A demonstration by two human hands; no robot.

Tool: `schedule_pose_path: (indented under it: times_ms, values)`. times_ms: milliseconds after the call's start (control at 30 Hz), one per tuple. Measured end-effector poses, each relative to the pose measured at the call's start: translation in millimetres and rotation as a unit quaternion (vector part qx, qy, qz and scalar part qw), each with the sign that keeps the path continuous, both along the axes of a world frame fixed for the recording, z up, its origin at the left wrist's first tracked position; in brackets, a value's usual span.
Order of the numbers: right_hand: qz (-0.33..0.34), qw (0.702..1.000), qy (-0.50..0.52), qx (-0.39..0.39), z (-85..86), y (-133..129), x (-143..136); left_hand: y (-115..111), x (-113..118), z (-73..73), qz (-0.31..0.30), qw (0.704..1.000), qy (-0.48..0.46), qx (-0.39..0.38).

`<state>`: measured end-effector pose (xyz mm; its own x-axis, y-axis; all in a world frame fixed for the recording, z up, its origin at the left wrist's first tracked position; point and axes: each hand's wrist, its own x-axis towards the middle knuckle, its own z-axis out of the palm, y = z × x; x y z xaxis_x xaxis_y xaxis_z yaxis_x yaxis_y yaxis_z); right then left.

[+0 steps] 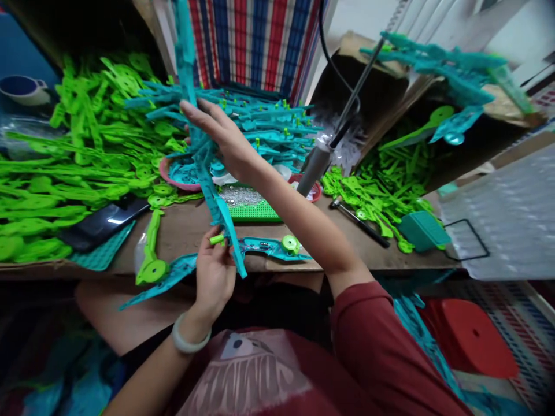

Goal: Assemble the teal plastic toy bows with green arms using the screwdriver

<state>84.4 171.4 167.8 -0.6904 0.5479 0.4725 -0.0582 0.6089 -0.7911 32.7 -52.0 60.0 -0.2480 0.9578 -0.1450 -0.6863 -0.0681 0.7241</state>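
A long teal plastic piece (211, 193) stands tilted in front of me, its top running out of the upper edge of the view. My right hand (225, 138) reaches across and grips it high up, fingers rather straight. Lower down, my left hand (214, 271) is closed at the piece's bottom part, with a small green peg (217, 238) showing by the fingertips. Behind the left hand, a teal curved part (264, 247) with a green wheel (290, 244) lies on the table edge. A teal arm (162, 281) sticks out to the left.
Heaped green parts (99, 127) fill the left side; teal parts (277, 127) are piled at the back. A green tray (254, 212) holds small metal bits. A powered screwdriver (316, 164) hangs right of centre, near a hammer (359, 222). A black phone-like slab (104, 222) lies left.
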Motion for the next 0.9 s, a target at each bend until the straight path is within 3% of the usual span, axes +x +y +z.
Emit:
schedule_pose_path:
  times_ms: [100, 167, 267, 367, 433, 500, 567, 633, 733, 900]
  values:
    - [-0.033, 0.99, 0.038, -0.131, 10.3, -8, 11, 7, 9, -8.8, -0.015, 1.0, -0.01, -0.006]
    - [-0.044, 0.985, 0.04, -0.16, 19.4, -12, 19, 11, 20, -12.3, -0.035, 0.999, -0.007, -0.005]
    - [-0.115, 0.981, -0.024, -0.153, 30.8, -17, 37, 7, 39, -15.8, -0.083, 0.996, 0.018, 0.002]
    - [-0.174, 0.975, -0.122, -0.065, 31.6, -35, 64, -18, 47, -23.0, -0.143, 0.986, 0.083, 0.027]
    - [-0.171, 0.963, -0.202, 0.044, 19.4, -58, 81, -42, 43, -32.8, -0.202, 0.961, 0.17, 0.081]
    - [-0.147, 0.933, -0.298, 0.136, -4.5, -83, 95, -66, 35, -46.4, -0.254, 0.92, 0.263, 0.142]
    - [-0.121, 0.892, -0.39, 0.195, -34.7, -99, 100, -83, 24, -61.6, -0.268, 0.887, 0.334, 0.17]
    - [-0.084, 0.863, -0.437, 0.24, -62.0, -109, 94, -95, 11, -75.7, -0.251, 0.873, 0.385, 0.162]
    - [-0.028, 0.843, -0.457, 0.283, -84.9, -119, 69, -105, -7, -88.7, -0.209, 0.87, 0.432, 0.113]
    - [0.021, 0.833, -0.475, 0.284, -89.7, -128, 34, -117, -16, -91.2, -0.159, 0.902, 0.399, 0.046]
